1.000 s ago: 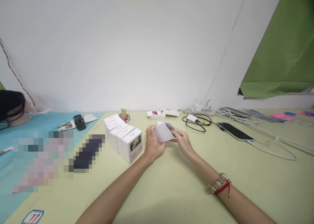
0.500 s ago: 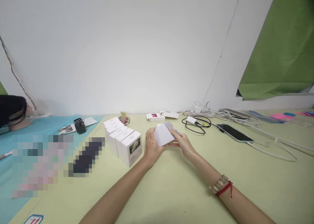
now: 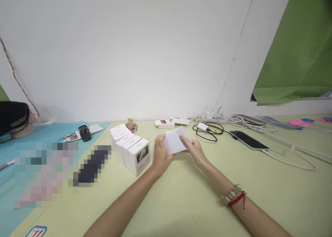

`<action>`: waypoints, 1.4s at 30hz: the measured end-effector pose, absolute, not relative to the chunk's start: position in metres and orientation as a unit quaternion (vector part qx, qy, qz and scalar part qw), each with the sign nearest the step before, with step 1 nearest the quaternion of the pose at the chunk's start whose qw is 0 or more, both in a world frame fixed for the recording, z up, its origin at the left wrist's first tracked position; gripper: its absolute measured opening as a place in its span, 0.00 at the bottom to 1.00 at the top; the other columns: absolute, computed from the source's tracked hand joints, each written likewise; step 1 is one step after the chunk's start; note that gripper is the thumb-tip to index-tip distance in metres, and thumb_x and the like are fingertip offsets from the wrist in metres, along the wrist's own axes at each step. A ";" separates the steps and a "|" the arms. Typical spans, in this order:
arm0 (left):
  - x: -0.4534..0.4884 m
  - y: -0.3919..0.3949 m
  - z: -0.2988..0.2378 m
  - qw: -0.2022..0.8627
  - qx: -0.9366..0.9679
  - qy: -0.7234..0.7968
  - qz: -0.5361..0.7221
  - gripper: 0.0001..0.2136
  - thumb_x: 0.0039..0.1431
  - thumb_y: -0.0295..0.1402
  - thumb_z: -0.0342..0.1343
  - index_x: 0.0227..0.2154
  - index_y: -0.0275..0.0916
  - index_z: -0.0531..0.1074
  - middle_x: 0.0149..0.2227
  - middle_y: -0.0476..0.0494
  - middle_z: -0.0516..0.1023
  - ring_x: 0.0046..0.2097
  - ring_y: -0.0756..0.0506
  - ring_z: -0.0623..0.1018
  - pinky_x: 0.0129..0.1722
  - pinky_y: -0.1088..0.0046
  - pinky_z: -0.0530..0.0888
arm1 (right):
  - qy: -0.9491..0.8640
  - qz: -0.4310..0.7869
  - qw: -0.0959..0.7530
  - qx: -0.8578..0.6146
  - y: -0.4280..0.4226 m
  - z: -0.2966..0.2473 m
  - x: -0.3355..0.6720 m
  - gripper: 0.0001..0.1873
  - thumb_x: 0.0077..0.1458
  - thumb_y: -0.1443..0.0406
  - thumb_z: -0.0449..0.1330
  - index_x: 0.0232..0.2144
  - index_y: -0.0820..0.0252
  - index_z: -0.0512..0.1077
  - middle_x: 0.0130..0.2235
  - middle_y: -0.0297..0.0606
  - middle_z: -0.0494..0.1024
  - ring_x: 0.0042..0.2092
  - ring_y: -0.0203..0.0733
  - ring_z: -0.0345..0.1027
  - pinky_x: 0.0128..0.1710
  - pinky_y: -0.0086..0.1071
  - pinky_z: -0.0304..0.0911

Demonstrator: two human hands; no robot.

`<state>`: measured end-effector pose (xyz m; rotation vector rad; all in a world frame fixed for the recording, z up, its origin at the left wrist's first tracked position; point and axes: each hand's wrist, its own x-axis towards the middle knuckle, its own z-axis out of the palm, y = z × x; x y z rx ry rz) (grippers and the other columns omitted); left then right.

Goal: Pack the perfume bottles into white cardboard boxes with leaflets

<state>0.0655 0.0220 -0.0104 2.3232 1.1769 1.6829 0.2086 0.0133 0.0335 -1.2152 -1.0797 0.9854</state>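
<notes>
Between my hands, above the middle of the table, is a small white carton (image 3: 174, 143) with loose flaps at its far right end. My left hand (image 3: 160, 155) wraps round its left side and underside. My right hand (image 3: 195, 149) grips the right side, its thumb pressing on a flap and its other fingers partly hidden beneath. Left of my left hand stands a row of several closed white boxes (image 3: 132, 150); the nearest has a flower picture on its front.
At the back lie opened white packaging (image 3: 166, 125) and a small trinket (image 3: 131, 125). On the right are a coiled black cable (image 3: 207, 132), a phone (image 3: 247, 140), a power strip (image 3: 210, 119) and white cords. A dark jar (image 3: 84, 133) stands left on blue cloth (image 3: 10, 181).
My right thumb has shifted on the carton, and a flap at the right end now lies more spread and flatter. My left hand has stayed almost in place.
</notes>
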 end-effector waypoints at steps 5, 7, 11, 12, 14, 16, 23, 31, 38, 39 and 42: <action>0.065 0.023 -0.012 0.015 0.737 0.397 0.547 0.36 0.42 0.27 0.59 0.54 0.38 0.47 0.50 0.36 0.58 0.53 0.39 0.60 0.51 0.57 0.62 | -0.497 0.406 0.593 -0.486 0.015 0.028 0.207 0.21 0.40 0.52 0.61 0.29 0.65 0.72 0.30 0.41 0.76 0.34 0.47 0.70 0.28 0.36 0.70; 0.066 0.023 -0.013 0.003 0.738 0.399 0.545 0.36 0.43 0.28 0.59 0.54 0.38 0.46 0.51 0.35 0.57 0.54 0.38 0.59 0.52 0.56 0.60 | -0.517 0.394 0.587 -0.483 0.016 0.026 0.207 0.21 0.40 0.51 0.60 0.28 0.65 0.72 0.29 0.40 0.75 0.32 0.46 0.70 0.27 0.36 0.69; 0.067 0.022 -0.014 0.009 0.737 0.412 0.536 0.37 0.44 0.27 0.58 0.55 0.38 0.44 0.52 0.35 0.56 0.55 0.38 0.57 0.54 0.56 0.58 | -0.547 0.395 0.565 -0.475 0.017 0.025 0.209 0.20 0.42 0.51 0.59 0.28 0.63 0.72 0.28 0.38 0.74 0.32 0.45 0.68 0.28 0.35 0.69; 0.067 0.022 -0.014 0.013 0.736 0.414 0.535 0.37 0.44 0.26 0.58 0.55 0.38 0.44 0.53 0.35 0.55 0.56 0.38 0.57 0.54 0.56 0.58 | -0.549 0.398 0.563 -0.473 0.017 0.025 0.210 0.20 0.42 0.51 0.59 0.28 0.63 0.72 0.28 0.38 0.74 0.32 0.44 0.68 0.28 0.35 0.69; 0.067 0.022 -0.014 0.020 0.735 0.416 0.536 0.37 0.44 0.26 0.58 0.55 0.39 0.45 0.53 0.36 0.54 0.56 0.38 0.56 0.55 0.56 0.58 | -0.551 0.399 0.561 -0.471 0.017 0.026 0.210 0.19 0.42 0.52 0.59 0.29 0.63 0.72 0.28 0.38 0.74 0.32 0.44 0.68 0.28 0.35 0.69; 0.067 0.022 -0.014 0.027 0.736 0.411 0.537 0.36 0.44 0.25 0.58 0.55 0.39 0.45 0.53 0.36 0.54 0.56 0.39 0.56 0.55 0.57 0.58 | -0.552 0.397 0.562 -0.471 0.017 0.026 0.210 0.19 0.42 0.52 0.59 0.28 0.63 0.72 0.27 0.37 0.73 0.31 0.43 0.67 0.28 0.34 0.68; 0.067 0.024 -0.016 0.031 0.733 0.409 0.543 0.37 0.42 0.25 0.59 0.54 0.39 0.45 0.54 0.35 0.53 0.57 0.38 0.55 0.55 0.56 0.58 | -0.565 0.356 0.554 -0.497 0.019 0.025 0.210 0.17 0.42 0.53 0.57 0.26 0.62 0.70 0.25 0.35 0.71 0.29 0.40 0.65 0.25 0.31 0.65; 0.067 0.024 -0.019 0.015 0.729 0.432 0.530 0.37 0.39 0.23 0.60 0.52 0.41 0.47 0.51 0.37 0.53 0.54 0.37 0.58 0.51 0.55 0.62 | -0.610 0.237 0.540 -0.530 0.021 0.019 0.215 0.13 0.45 0.58 0.53 0.17 0.61 0.63 0.18 0.31 0.62 0.23 0.33 0.55 0.20 0.24 0.55; 0.067 0.024 -0.017 0.037 0.731 0.424 0.534 0.37 0.40 0.23 0.59 0.53 0.41 0.46 0.52 0.36 0.53 0.55 0.38 0.57 0.52 0.55 0.60 | -0.600 0.286 0.547 -0.508 0.018 0.024 0.212 0.14 0.45 0.58 0.54 0.16 0.62 0.65 0.18 0.32 0.65 0.23 0.34 0.58 0.21 0.25 0.56; 0.068 0.024 -0.016 0.036 0.727 0.420 0.542 0.36 0.41 0.23 0.58 0.52 0.40 0.46 0.51 0.36 0.53 0.55 0.38 0.57 0.52 0.56 0.60 | -0.597 0.306 0.543 -0.505 0.017 0.025 0.211 0.14 0.45 0.57 0.54 0.18 0.62 0.67 0.20 0.33 0.67 0.25 0.35 0.60 0.22 0.25 0.58; 0.069 0.026 -0.016 0.039 0.714 0.410 0.566 0.34 0.42 0.26 0.59 0.51 0.39 0.47 0.50 0.36 0.54 0.55 0.39 0.58 0.52 0.57 0.61 | -0.567 0.425 0.509 -0.489 0.014 0.028 0.207 0.16 0.45 0.55 0.55 0.29 0.63 0.72 0.29 0.38 0.75 0.32 0.42 0.68 0.28 0.30 0.65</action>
